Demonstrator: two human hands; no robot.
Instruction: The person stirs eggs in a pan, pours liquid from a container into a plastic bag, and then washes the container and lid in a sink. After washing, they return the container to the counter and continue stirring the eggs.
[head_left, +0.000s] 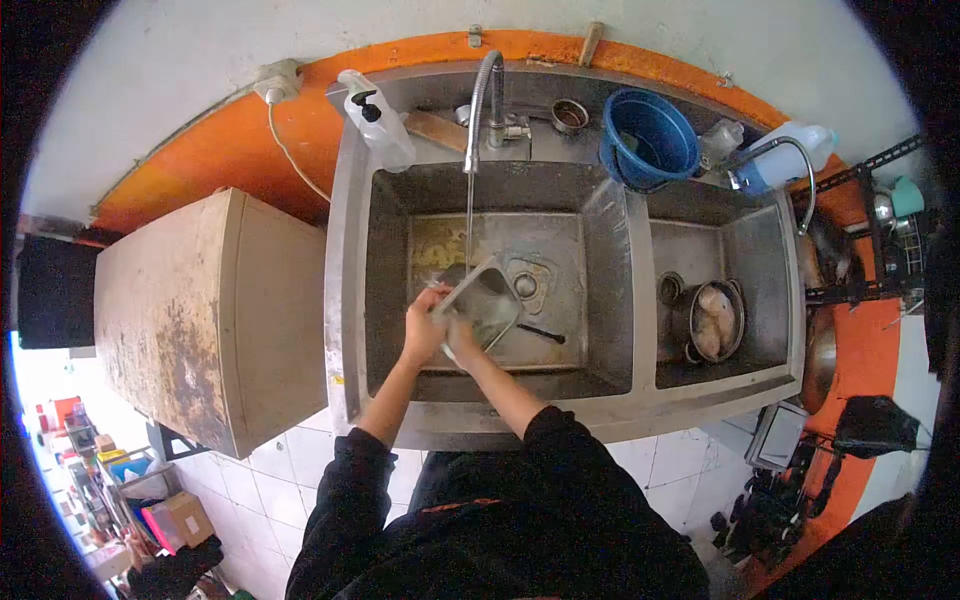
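Observation:
In the large left sink basin [607, 290] I hold a rectangular metal pan [484, 300] tilted under the running tap [473, 160]. My left hand [427, 325] is closed on the pan's left rim. My right hand [462, 345] lies against the near side of the pan, blurred by motion; its fingers do not show clearly, nor does anything in them. Water from the spout falls at the pan's far edge. A dark-handled utensil [541, 333] rests on the basin floor just right of the pan, close to the round drain [525, 285].
The right basin holds a round pot [716, 320] with pale pieces in it. Behind the basins stand a pump bottle [378, 120], a small metal bowl [569, 116], a blue bucket [650, 138] and a jug of blue liquid [785, 158]. A worn cabinet [200, 310] flanks the sink's left.

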